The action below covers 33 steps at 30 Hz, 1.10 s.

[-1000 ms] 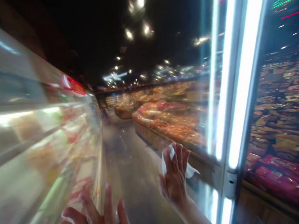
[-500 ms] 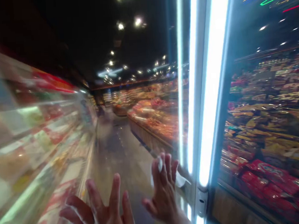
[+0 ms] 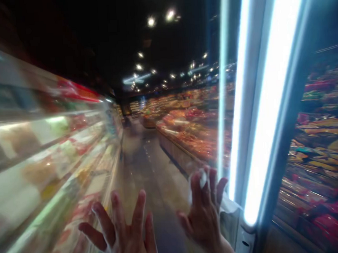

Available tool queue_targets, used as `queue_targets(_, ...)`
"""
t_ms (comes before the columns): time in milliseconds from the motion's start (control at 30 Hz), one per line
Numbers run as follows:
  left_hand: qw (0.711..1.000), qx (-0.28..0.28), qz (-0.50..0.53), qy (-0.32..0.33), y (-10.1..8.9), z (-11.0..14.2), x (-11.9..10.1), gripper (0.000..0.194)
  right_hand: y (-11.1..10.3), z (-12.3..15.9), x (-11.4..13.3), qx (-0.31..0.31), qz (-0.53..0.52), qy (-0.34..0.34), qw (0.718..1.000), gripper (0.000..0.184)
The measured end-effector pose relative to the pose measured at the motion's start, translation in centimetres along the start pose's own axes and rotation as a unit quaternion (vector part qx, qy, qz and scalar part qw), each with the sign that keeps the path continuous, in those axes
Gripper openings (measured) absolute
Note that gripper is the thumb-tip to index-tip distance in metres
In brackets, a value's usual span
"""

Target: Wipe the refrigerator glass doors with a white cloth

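My left hand point(image 3: 125, 236) is raised at the bottom of the head view, palm away from me, with its fingers spread and nothing visible in them. To its right, my right hand point(image 3: 204, 214) is held up beside the bright upright edge. A thin white cloth or tissue point(image 3: 229, 206) lies under that hand. Part of it pokes up between the fingers, and a corner sticks out on the right. Whether either palm touches clear glass cannot be made out.
A metal upright with glowing light strips point(image 3: 268, 109) stands close on my right. Blurred shelves of packed goods point(image 3: 59, 160) line the left. A floor aisle point(image 3: 148, 162) leads away past a heaped display point(image 3: 186, 129). Shiny packets point(image 3: 325, 151) show at far right.
The view has swung left, so the lit upright sits further right and nearer. Both hands appear slightly further right, the right one more so. The left fingers are spread a little wider.
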<state>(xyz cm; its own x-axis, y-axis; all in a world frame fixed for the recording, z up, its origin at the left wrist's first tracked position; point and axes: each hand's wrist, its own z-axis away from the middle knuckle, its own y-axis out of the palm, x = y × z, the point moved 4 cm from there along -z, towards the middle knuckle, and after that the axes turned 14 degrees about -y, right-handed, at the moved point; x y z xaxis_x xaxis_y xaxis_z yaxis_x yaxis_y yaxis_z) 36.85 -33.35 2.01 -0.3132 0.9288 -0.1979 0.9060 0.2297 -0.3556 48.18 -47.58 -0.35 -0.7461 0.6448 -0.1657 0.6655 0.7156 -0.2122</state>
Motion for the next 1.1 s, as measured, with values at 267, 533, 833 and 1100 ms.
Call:
queue_targets(267,0.999,0.002,-0.004,-0.032,-1.9,-0.1,5.0,0.086,1.0,-2.0,5.3,0.012,-0.029,-0.025,0.999,0.078)
queue_targets(533,0.999,0.004,-0.017,-0.051,-4.4,-0.4,12.4,0.088,1.5,-5.7,12.5,0.002,-0.008,-0.029,1.000,0.077)
queue_targets(833,0.998,0.014,-0.010,-0.063,-8.0,-1.1,22.5,0.085,3.5,-9.4,20.3,-0.002,0.001,0.003,1.000,0.080)
queue_targets(1100,0.997,0.024,-0.021,-0.064,-10.1,-0.4,29.6,0.089,5.9,-9.7,31.4,0.004,-0.026,-0.126,0.992,0.082)
